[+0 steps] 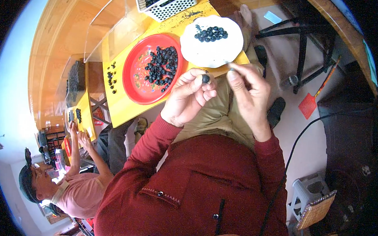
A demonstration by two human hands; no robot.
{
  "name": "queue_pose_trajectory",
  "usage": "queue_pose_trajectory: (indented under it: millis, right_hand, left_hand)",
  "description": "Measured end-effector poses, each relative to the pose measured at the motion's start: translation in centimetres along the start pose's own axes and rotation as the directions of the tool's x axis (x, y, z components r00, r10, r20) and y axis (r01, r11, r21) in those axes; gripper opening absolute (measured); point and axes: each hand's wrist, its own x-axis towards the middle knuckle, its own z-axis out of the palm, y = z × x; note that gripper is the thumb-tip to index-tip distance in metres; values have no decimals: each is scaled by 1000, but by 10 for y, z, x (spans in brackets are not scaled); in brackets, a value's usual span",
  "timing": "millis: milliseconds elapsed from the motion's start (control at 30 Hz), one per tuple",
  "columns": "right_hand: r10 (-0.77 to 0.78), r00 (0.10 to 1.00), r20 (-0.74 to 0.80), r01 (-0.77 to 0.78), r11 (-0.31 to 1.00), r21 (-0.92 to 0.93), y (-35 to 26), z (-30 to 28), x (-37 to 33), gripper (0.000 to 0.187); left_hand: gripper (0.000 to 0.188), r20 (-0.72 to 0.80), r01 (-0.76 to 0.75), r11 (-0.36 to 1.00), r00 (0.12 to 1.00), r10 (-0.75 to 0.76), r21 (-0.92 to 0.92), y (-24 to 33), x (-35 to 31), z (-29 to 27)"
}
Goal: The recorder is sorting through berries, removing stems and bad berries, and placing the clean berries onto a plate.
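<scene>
Head view: the left hand is pinching a small dark bead between thumb and fingers, so its grip is clamping on that bead just below the white plate. The bead is looking nearly round, showing no clear long axis, and I cannot tell which way any hole is pointing; its dark side is facing up between the fingertips. The right hand is hovering just beside it, thumb and forefinger bending toward each other and pointing up and left; whether that grip is closing on anything, I cannot tell.

Beyond the hands, a cluster of dark beads is lying on the scalloped plate, spreading mostly sideways. To its left, the round red tray is holding a larger, looser heap of beads, and more single beads are resting in a rough line along the yellow desk. A white basket is standing at the far end. Another person is working at the left, both hands reaching over a second yellow surface.
</scene>
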Motion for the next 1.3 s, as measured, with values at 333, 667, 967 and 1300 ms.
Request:
queue_pose_trajectory:
  millis: [333,667,967,1300]
  right_hand:
    - [20,982,189,-52,985,167,-6,16,-4,23]
    - [165,923,348,-309,856,414,-13,16,-14,14]
    - [262,907,330,-332,926,179,-11,14,-22,15]
    - [269,915,300,-334,924,188,-8,8,-33,14]
  left_hand:
    - [13,-65,34,997,997,-30,73,-1,-3,4]
    - [10,7,95,989,995,-96,109,3,-24,-11]
    - [9,-163,-32,558,941,296,829,39,-38,-16]
    - [14,141,124,-438,840,524,891,95,-10,-51]
